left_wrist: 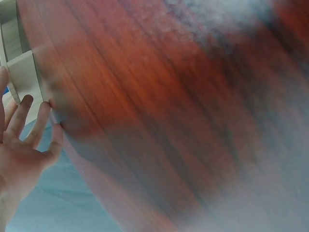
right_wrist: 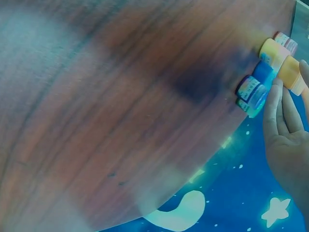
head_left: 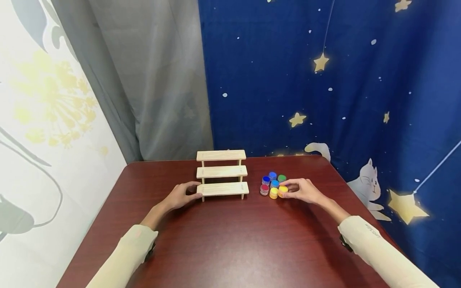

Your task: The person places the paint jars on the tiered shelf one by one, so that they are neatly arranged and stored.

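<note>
A three-tier wooden stand (head_left: 222, 172) of pale wood stands upright near the back of the table. My left hand (head_left: 181, 195) holds the left end of its lowest shelf, thumb at the front and fingers toward the back. In the left wrist view, fingertips (left_wrist: 44, 107) lie against the pale wood. To the right of the stand is a tight cluster of small paint jars in red, yellow, green and several blues. With thumb and fingers, my right hand (head_left: 302, 191) pinches the orange-yellow paint jar (head_left: 283, 191) at the cluster's right front, beside a yellow jar (head_left: 273, 193).
The dark red-brown table (head_left: 223, 240) has a glossy top. Its back edge meets a grey curtain (head_left: 162, 88) and a blue curtain with stars (head_left: 263, 80). Other jars close to my right hand include a green one (head_left: 282, 178) and a red one (head_left: 264, 190).
</note>
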`<state>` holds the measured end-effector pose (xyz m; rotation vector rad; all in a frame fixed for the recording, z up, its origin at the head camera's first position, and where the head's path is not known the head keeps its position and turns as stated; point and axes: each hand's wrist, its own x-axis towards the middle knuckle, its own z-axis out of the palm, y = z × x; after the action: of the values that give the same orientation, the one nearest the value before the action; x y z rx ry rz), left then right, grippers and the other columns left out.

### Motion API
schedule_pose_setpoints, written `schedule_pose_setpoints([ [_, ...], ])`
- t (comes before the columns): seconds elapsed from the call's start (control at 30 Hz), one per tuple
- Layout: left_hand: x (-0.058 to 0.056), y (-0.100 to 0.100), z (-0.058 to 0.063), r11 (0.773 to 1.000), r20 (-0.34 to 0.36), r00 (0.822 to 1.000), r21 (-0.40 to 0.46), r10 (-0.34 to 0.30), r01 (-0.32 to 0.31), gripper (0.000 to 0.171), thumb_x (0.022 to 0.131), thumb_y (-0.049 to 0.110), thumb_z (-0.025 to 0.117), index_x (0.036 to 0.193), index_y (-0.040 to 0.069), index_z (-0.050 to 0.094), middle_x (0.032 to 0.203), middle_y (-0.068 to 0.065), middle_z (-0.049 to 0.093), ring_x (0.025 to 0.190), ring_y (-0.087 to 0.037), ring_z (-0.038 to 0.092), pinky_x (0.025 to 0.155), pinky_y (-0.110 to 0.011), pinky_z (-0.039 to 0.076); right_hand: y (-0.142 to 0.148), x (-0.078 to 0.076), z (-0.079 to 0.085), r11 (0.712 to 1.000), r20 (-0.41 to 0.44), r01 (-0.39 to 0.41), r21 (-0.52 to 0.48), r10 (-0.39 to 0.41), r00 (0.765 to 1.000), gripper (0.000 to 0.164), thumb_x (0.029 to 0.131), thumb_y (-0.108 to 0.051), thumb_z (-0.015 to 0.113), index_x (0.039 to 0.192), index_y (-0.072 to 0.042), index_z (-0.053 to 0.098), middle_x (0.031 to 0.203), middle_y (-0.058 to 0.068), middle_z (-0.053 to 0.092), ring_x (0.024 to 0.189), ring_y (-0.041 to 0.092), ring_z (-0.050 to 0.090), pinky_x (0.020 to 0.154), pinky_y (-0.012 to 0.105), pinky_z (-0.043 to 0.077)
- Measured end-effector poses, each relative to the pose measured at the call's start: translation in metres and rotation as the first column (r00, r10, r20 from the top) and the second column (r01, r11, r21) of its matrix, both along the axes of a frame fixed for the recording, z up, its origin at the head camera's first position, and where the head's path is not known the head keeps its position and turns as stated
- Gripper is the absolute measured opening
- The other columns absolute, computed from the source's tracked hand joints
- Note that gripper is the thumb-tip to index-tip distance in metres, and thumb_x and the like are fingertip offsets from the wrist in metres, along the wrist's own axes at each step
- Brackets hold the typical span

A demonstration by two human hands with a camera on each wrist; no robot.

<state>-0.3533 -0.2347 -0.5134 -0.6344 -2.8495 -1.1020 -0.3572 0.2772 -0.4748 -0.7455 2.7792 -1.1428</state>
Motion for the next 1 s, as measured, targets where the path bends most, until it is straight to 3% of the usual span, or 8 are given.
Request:
schedule_pose_setpoints([
  [0.13, -0.001, 0.000, -0.001, 1.000, -0.010, 1.000, 0.002, -0.004, 0.004, 0.056, 0.096, 0.034, 0.078, 0.141, 0.005, 0.063, 0.117, -0.012, 0.074, 0.110, -0.029, 0.069, 0.096, -0.052, 0.052, -0.007, -0.005, 0.005, 1.000, -0.022, -0.024, -0.004, 0.024, 0.999, 0.040, 0.089, -0.016, 0.085, 0.125, -0.004, 0.074, 0.112, 0.011, 0.077, 0.102, 0.024, 0.076, 0.088, 0.042, 0.059],
  [0.43, 0.002, -0.001, -0.003, 1.000, -0.016, 1.000, -0.006, 0.003, -0.003, 0.053, 0.094, 0.035, 0.079, 0.137, 0.007, 0.066, 0.114, -0.011, 0.074, 0.107, -0.026, 0.070, 0.094, -0.049, 0.053, -0.033, -0.016, 0.022, 0.998, -0.039, -0.061, -0.003, 0.060, 0.997, 0.038, 0.088, -0.016, 0.085, 0.124, -0.006, 0.075, 0.113, 0.011, 0.077, 0.102, 0.023, 0.076, 0.076, 0.027, 0.060],
  [0.7, 0.000, 0.001, -0.001, 0.999, -0.021, 0.999, 0.025, -0.024, 0.025, 0.052, 0.095, 0.031, 0.079, 0.138, 0.004, 0.064, 0.120, -0.015, 0.073, 0.113, -0.030, 0.070, 0.097, -0.051, 0.053, -0.058, -0.028, 0.038, 0.996, -0.087, -0.079, 0.034, 0.082, 0.993, 0.037, 0.090, -0.022, 0.084, 0.125, -0.013, 0.075, 0.104, 0.001, 0.079, 0.098, 0.017, 0.076, 0.088, 0.048, 0.058],
  [1.0, 0.001, 0.001, -0.001, 0.999, -0.013, 1.000, 0.030, -0.019, 0.019, 0.051, 0.095, 0.029, 0.079, 0.138, 0.005, 0.065, 0.122, -0.015, 0.073, 0.114, -0.030, 0.069, 0.098, -0.051, 0.052, -0.082, -0.035, 0.047, 0.993, -0.097, -0.118, 0.029, 0.120, 0.988, 0.037, 0.090, -0.025, 0.084, 0.125, -0.017, 0.076, 0.102, -0.004, 0.080, 0.099, 0.015, 0.076, 0.093, 0.053, 0.053],
])
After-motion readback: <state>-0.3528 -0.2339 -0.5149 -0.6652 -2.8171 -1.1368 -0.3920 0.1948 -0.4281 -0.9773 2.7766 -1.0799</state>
